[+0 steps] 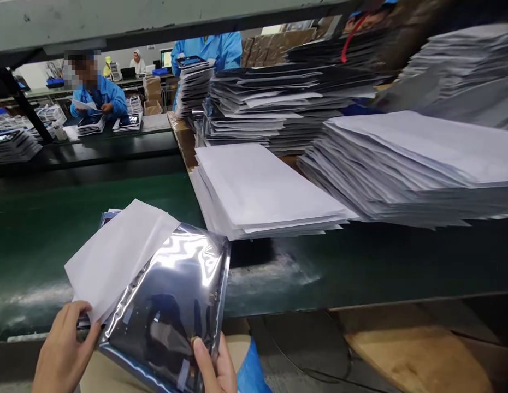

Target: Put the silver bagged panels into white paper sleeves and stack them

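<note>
My right hand (215, 363) grips the lower right edge of a flat dark panel in a shiny clear plastic sleeve (167, 305), thumb on top. The panel is tilted, and its glossy film throws bright reflections. At lower left, my left hand (68, 344) pinches the near corner of a white paper envelope (120, 256) between thumb and fingers. The envelope overlaps the panel's left edge; whether the panel's tip is inside it or behind it I cannot tell. Beneath the envelope, the edge of another dark wrapped item (108, 217) shows on the green belt.
A green conveyor belt (41, 213) runs across. To the right stand a white envelope stack (270, 191), a larger stack (438, 147) and piled dark wrapped panels (262, 103). A grey beam (155, 19) crosses overhead. Co-workers in blue jackets (108, 93) work behind.
</note>
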A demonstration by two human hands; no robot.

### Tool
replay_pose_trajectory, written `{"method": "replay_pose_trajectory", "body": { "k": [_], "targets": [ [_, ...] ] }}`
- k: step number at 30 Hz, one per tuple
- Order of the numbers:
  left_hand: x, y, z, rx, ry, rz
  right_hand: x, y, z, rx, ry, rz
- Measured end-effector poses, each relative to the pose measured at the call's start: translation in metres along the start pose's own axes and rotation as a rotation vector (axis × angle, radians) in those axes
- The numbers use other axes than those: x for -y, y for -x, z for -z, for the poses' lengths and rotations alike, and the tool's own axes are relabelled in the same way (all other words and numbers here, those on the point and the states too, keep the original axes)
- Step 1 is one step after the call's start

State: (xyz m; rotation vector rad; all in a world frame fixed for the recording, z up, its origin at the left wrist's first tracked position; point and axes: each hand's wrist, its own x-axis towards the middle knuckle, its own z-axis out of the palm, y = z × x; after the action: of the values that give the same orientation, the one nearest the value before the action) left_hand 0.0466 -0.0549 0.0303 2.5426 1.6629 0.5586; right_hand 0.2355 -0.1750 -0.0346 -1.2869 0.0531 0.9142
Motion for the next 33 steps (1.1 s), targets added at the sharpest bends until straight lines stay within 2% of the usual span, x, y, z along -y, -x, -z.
{"method": "replay_pose_trajectory", "body": {
  "k": [3, 6, 8, 12, 14, 16, 19, 21, 25, 28, 30, 31, 33],
  "targets": [
    [-0.004, 0.014, -0.004, -0.096, 0.014, 0.037, -0.001, 0.001, -0.004, 0.042, -0.006, 0.012],
    [-0.012, 0.023, -0.011, -0.141, 0.097, 0.033, -0.001, 0.001, -0.007, 0.111, -0.034, 0.026],
    [-0.016, 0.027, -0.016, -0.162, 0.172, 0.108, -0.002, 0.001, -0.009, 0.121, -0.053, 0.031],
    [-0.020, 0.034, -0.023, -0.104, 0.303, 0.316, -0.006, 0.001, -0.013, 0.108, -0.084, -0.010],
    [-0.023, 0.037, -0.024, -0.142, 0.361, 0.360, -0.009, 0.001, -0.014, 0.097, -0.057, -0.004],
    [-0.026, 0.040, -0.024, -0.243, 0.391, 0.368, -0.012, 0.002, -0.015, 0.067, -0.014, 0.006],
    [-0.027, 0.045, -0.023, -0.393, 0.320, 0.305, -0.015, 0.005, -0.015, 0.011, 0.026, -0.001],
    [-0.024, 0.049, -0.023, -0.430, 0.225, 0.193, -0.015, 0.007, -0.015, 0.004, 0.026, -0.006],
    [-0.018, 0.054, -0.025, -0.402, 0.133, -0.071, -0.010, 0.011, -0.017, 0.016, 0.026, 0.003],
    [-0.024, 0.062, -0.028, -0.328, 0.216, -0.180, -0.006, 0.016, -0.021, 0.058, 0.035, 0.006],
    [-0.032, 0.072, -0.030, -0.276, 0.365, -0.114, -0.009, 0.022, -0.025, 0.089, 0.038, -0.008],
    [-0.036, 0.077, -0.030, -0.281, 0.472, -0.021, -0.013, 0.026, -0.027, 0.098, 0.044, -0.015],
    [-0.042, 0.084, -0.025, -0.380, 0.746, 0.266, -0.027, 0.037, -0.028, 0.086, 0.065, -0.020]
  ]
}}
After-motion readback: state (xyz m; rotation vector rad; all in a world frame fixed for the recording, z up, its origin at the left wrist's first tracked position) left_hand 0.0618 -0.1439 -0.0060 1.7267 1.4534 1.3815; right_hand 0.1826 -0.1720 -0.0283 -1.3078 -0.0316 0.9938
